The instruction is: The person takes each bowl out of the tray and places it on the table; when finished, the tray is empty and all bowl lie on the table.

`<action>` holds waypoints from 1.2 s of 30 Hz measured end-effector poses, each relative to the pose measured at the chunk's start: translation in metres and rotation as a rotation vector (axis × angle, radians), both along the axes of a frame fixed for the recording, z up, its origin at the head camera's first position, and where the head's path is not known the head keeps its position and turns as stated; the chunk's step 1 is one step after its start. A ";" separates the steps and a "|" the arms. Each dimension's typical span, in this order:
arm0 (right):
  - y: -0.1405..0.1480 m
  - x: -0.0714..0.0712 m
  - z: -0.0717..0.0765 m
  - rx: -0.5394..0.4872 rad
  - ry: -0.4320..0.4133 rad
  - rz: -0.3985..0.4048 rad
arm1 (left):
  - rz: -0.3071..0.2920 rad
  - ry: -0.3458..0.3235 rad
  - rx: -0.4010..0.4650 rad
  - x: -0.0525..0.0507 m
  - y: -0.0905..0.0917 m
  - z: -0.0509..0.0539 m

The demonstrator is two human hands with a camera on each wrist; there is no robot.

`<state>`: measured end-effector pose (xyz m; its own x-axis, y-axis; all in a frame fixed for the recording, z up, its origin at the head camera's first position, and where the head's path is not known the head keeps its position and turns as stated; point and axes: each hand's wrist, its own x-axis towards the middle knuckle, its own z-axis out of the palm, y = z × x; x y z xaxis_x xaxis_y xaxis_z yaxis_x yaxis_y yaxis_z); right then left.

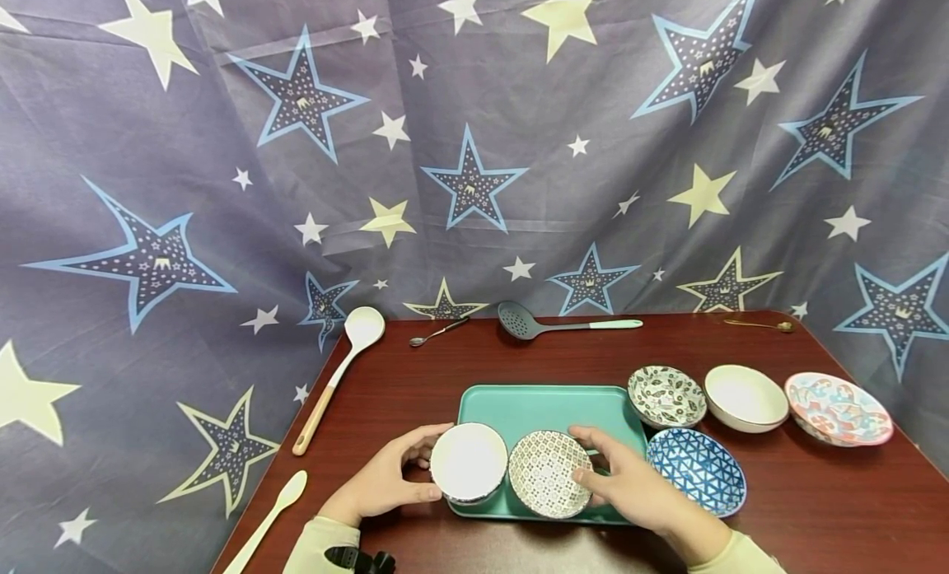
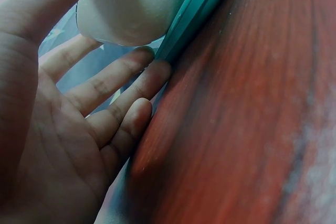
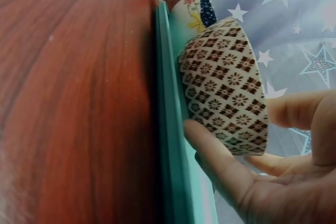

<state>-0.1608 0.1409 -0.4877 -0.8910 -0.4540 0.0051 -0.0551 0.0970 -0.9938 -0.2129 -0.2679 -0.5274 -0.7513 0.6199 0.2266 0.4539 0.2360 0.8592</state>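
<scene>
A white-inside bowl (image 1: 469,463) and a brown-and-white patterned bowl (image 1: 550,475) stand side by side at the front of the green tray (image 1: 549,401). My left hand (image 1: 396,471) lies at the left side of the white-inside bowl, thumb and forefinger near its rim. In the left wrist view its fingers (image 2: 105,87) are spread loosely beside the bowl and the tray edge. My right hand (image 1: 630,479) holds the patterned bowl by its right side, the thumb over the rim. In the right wrist view, another finger lies against that bowl's outside (image 3: 226,93).
Right of the tray are a leaf-patterned bowl (image 1: 667,397), a blue-patterned bowl (image 1: 697,473), a cream bowl (image 1: 745,399) and a pink-patterned bowl (image 1: 838,409). A ladle (image 1: 341,368) and a pale spoon (image 1: 270,516) lie left; a slotted spoon (image 1: 549,324) lies behind.
</scene>
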 end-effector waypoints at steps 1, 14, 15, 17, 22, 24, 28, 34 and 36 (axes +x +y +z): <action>0.000 0.000 -0.001 -0.006 -0.006 0.003 | 0.000 0.000 0.000 0.000 0.000 0.000; 0.001 0.000 -0.003 -0.129 -0.109 0.070 | -0.003 -0.003 0.002 0.000 0.000 0.001; 0.001 0.000 -0.003 -0.132 -0.113 0.069 | -0.003 -0.004 0.003 0.000 0.000 0.001; 0.002 0.001 -0.003 -0.143 -0.118 0.067 | -0.003 -0.006 0.002 0.001 0.000 0.001; 0.003 0.001 -0.002 -0.155 -0.120 0.071 | -0.003 -0.009 0.004 0.001 0.000 0.001; 0.004 0.001 -0.002 -0.158 -0.118 0.072 | -0.003 -0.010 0.005 0.001 0.000 0.001; 0.005 0.000 -0.003 -0.163 -0.110 0.077 | -0.001 -0.014 0.005 0.001 0.001 0.001; 0.006 -0.001 -0.005 -0.182 -0.106 0.068 | 0.004 -0.015 0.001 0.001 0.001 0.001; 0.006 0.000 -0.005 -0.186 -0.103 0.059 | 0.004 -0.015 0.002 0.001 0.001 0.001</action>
<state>-0.1611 0.1474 -0.4922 -0.8630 -0.5052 0.0040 0.0476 -0.0892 -0.9949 -0.2116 -0.2670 -0.5268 -0.7570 0.6167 0.2161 0.4399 0.2364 0.8664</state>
